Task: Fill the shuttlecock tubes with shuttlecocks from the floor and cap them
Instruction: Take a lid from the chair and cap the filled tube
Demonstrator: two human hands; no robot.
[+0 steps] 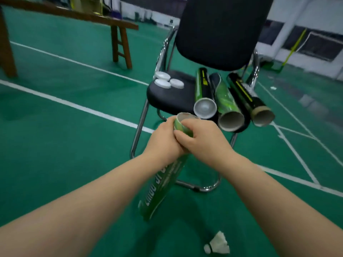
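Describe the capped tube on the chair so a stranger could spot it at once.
Start at the black chair. Three tubes lie side by side on its seat. Take the left tube: its near end has a white cap, while the middle tube and right tube are open.

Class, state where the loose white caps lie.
Head view: the white caps sit clustered at the left edge of the chair seat, left of the three tubes there.
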